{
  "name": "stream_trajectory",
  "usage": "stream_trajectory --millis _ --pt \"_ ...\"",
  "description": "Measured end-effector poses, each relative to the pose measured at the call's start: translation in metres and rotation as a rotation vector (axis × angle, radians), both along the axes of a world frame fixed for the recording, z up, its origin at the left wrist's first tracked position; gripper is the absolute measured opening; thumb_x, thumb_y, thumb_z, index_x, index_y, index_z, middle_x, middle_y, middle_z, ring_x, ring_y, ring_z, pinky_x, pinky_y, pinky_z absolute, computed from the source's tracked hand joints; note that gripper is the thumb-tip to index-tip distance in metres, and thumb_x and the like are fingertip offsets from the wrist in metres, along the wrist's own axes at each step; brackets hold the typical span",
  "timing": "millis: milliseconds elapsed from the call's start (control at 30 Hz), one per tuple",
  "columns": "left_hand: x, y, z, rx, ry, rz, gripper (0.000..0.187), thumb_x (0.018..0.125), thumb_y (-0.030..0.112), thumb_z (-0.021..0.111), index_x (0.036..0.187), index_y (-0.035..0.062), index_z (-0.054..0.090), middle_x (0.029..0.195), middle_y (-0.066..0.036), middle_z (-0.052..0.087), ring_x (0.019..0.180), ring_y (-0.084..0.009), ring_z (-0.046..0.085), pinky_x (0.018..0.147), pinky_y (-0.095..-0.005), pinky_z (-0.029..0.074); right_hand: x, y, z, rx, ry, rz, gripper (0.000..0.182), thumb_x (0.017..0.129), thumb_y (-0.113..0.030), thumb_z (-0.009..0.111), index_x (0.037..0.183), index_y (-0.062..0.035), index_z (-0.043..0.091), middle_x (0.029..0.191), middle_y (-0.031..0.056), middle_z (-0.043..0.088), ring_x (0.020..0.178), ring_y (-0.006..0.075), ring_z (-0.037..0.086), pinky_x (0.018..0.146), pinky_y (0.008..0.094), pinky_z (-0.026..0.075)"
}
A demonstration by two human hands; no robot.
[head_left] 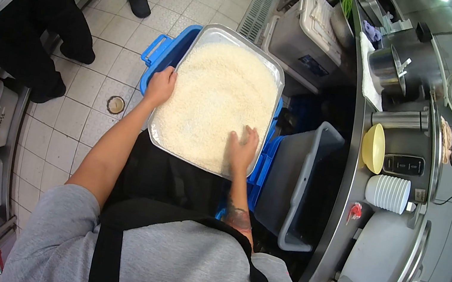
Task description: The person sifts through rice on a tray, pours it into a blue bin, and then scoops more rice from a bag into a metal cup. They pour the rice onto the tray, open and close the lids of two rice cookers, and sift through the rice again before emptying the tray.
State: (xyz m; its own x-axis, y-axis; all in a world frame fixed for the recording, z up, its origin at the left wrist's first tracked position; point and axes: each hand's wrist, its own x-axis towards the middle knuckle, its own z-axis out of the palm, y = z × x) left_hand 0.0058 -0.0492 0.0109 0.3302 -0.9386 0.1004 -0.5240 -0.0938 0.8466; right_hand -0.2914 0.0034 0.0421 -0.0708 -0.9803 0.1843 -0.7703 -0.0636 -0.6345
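Observation:
A shallow metal tray point(214, 31) full of pale, loose grains point(219, 91) is in front of me, over a blue plastic bin point(169, 52) that shows at its left and right sides. My left hand point(161, 87) grips the tray's left edge, fingers curled over the rim. On the lower right of the grains rests my right hand point(244, 147), its fingers apart and the tips touching the surface. A shallow curved hollow runs through the grains.
A grey tub point(297, 184) stands right of the tray, beside a steel counter holding a yellow bowl point(373, 148), stacked white bowls point(387, 192) and a white rice cooker point(377, 261). Another person point(24, 15) stands at left. Black shoes point(138, 3) lie on the tiled floor.

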Motion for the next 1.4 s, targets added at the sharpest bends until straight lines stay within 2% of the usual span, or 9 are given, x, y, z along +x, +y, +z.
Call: stream_trajectory --millis 200,300,433,500,633,833,1000,1267,1400 --pt "0.000 0.001 0.001 0.002 -0.003 0.004 0.026 0.090 0.024 0.046 0.092 -0.0002 0.056 0.084 -0.027 0.060 0.082 -0.0453 0.057 0.072 -0.0518 0.044 0.045 0.018 -0.003 -0.156 0.193 0.069 0.049 0.072 -0.019 0.074 0.114 -0.0006 0.056 0.123 0.0231 0.048 0.112 0.0361 0.048 0.095 0.0386 0.039" --pt "0.000 0.000 0.002 0.010 -0.003 0.013 0.026 0.091 0.024 0.046 0.092 0.0001 0.056 0.085 -0.027 0.060 0.083 -0.0452 0.057 0.072 -0.0518 0.043 0.051 0.008 0.002 0.011 -0.017 0.252 0.037 0.071 -0.009 0.072 0.106 -0.0004 0.062 0.104 0.0205 0.059 0.096 0.0342 0.057 0.083 0.0352 0.046" --pt "-0.001 0.001 0.007 0.043 0.007 0.006 0.025 0.091 0.023 0.046 0.094 0.0004 0.057 0.086 -0.025 0.061 0.084 -0.0440 0.057 0.072 -0.0495 0.043 0.048 -0.014 0.011 0.323 -0.095 0.247 0.032 0.072 0.001 0.065 0.104 -0.0005 0.063 0.103 0.0184 0.063 0.095 0.0285 0.060 0.081 0.0319 0.047" --pt "0.001 0.002 0.006 0.053 0.007 0.005 0.025 0.091 0.022 0.046 0.096 0.0004 0.057 0.086 -0.025 0.061 0.084 -0.0431 0.057 0.072 -0.0474 0.044 0.043 -0.025 0.021 0.529 -0.444 0.185 0.032 0.073 0.005 0.059 0.104 -0.0003 0.063 0.106 0.0147 0.064 0.099 0.0213 0.060 0.083 0.0297 0.046" --pt "-0.002 0.001 0.005 0.039 -0.004 0.013 0.025 0.091 0.023 0.046 0.093 0.0005 0.056 0.085 -0.025 0.061 0.084 -0.0439 0.057 0.072 -0.0497 0.043 0.022 -0.048 0.043 0.389 -0.683 0.302 0.032 0.075 0.003 0.058 0.107 -0.0008 0.063 0.107 0.0111 0.064 0.101 0.0156 0.057 0.087 0.0283 0.044" --pt "0.000 0.001 0.006 0.035 0.004 0.009 0.026 0.091 0.024 0.046 0.091 0.0004 0.056 0.085 -0.026 0.060 0.083 -0.0448 0.057 0.072 -0.0518 0.043 -0.008 -0.075 0.028 0.143 -0.141 -0.021 0.043 0.077 -0.020 0.068 0.115 -0.0032 0.059 0.122 0.0200 0.055 0.117 0.0339 0.049 0.099 0.0384 0.037" --pt "0.000 0.000 0.003 0.052 0.007 -0.003 0.026 0.091 0.024 0.046 0.092 0.0004 0.056 0.085 -0.027 0.060 0.083 -0.0451 0.057 0.073 -0.0517 0.043 0.027 -0.047 -0.025 -0.044 0.114 0.060 0.057 0.072 -0.033 0.073 0.115 0.0005 0.057 0.126 0.0235 0.049 0.121 0.0373 0.041 0.102 0.0448 0.031" --pt "0.000 0.001 0.006 0.053 0.004 0.009 0.026 0.091 0.024 0.047 0.095 0.0011 0.057 0.087 -0.027 0.061 0.085 -0.0450 0.057 0.074 -0.0511 0.044 0.060 -0.022 0.009 0.287 -0.062 0.437 0.034 0.068 -0.002 0.064 0.102 0.0002 0.063 0.097 0.0222 0.064 0.093 0.0332 0.062 0.083 0.0370 0.048" --pt "0.001 0.000 0.005 0.070 -0.004 0.003 0.026 0.091 0.024 0.047 0.095 0.0012 0.057 0.086 -0.027 0.061 0.084 -0.0449 0.058 0.073 -0.0513 0.044 0.043 -0.052 0.040 0.503 -0.387 0.161 0.034 0.070 0.007 0.053 0.100 -0.0005 0.066 0.087 0.0146 0.069 0.083 0.0237 0.066 0.079 0.0322 0.049"
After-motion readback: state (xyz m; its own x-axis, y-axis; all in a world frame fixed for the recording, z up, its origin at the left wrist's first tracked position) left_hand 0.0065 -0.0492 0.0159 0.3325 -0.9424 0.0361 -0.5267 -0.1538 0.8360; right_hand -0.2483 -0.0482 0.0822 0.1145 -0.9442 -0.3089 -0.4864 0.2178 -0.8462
